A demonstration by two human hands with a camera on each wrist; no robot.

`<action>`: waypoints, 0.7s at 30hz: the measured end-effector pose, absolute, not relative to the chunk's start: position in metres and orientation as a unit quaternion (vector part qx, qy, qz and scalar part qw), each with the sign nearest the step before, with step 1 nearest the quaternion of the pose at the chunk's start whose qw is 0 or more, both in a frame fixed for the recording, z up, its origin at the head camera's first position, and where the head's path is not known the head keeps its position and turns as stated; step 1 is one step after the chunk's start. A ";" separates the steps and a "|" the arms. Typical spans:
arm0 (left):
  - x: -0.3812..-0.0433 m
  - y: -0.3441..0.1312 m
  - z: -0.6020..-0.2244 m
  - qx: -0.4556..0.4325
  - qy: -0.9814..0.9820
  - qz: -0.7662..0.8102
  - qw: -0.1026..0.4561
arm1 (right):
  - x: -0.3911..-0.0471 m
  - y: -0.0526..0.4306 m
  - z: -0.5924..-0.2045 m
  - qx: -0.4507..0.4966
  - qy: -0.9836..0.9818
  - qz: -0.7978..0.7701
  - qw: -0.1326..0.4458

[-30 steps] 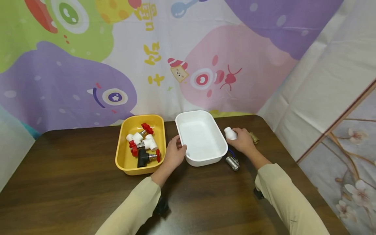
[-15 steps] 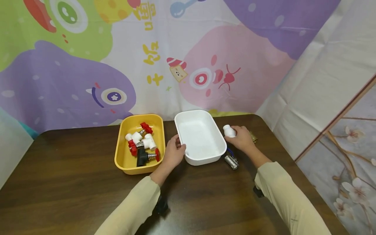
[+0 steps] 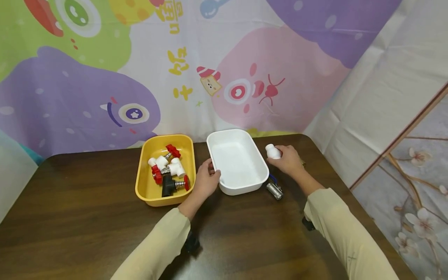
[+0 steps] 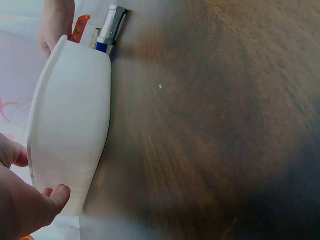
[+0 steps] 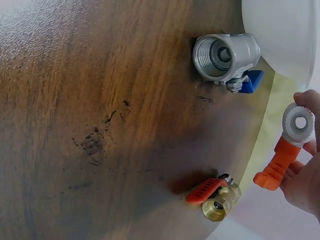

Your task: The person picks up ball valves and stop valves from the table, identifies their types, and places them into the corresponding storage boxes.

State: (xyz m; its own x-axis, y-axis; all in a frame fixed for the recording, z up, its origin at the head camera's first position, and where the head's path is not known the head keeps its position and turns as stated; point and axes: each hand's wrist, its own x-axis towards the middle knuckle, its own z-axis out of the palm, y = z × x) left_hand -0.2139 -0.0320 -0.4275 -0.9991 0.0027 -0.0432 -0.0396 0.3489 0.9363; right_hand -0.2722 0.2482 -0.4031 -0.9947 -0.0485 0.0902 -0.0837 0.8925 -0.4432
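Observation:
My left hand [image 3: 207, 179] grips the left rim of a white tray [image 3: 238, 165], thumb on one side and fingers on the other. Beyond the tray's right side, my right hand [image 3: 287, 159] holds a white plastic ball valve [image 3: 273, 151]. The right wrist view shows its round white end and orange handle [image 5: 277, 165], raised above the table. A steel ball valve [image 5: 227, 56] with a blue handle lies beside the tray's near right corner. A brass ball valve [image 5: 220, 202] with a red handle lies farther right, mostly hidden behind my right hand in the head view.
A yellow tray [image 3: 142, 190] stands left of the white one, holding white and black pipe valves with red knobs. The brown wooden table [image 3: 87, 233] ends at a printed cloth [image 3: 189, 116] at the back. Another hanging cloth [image 3: 381, 109] borders the right side.
My right hand has risen slightly and moved a little away with the white ball valve, covering more of the brass one. My left hand stays at the white tray's rim.

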 end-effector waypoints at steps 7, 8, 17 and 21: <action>-0.214 -0.032 -0.427 -0.010 0.821 0.571 0.019 | -0.273 0.245 -0.397 0.033 -0.971 0.233 0.038; -0.214 -0.032 -0.427 -0.011 0.820 0.571 0.019 | -0.273 0.245 -0.397 0.033 -0.971 0.233 0.038; -0.214 -0.032 -0.427 -0.015 0.820 0.572 0.015 | -0.276 0.242 -0.389 0.034 -0.973 0.226 0.041; -0.214 -0.032 -0.427 -0.014 0.818 0.574 0.014 | -0.276 0.240 -0.386 0.040 -0.972 0.225 0.046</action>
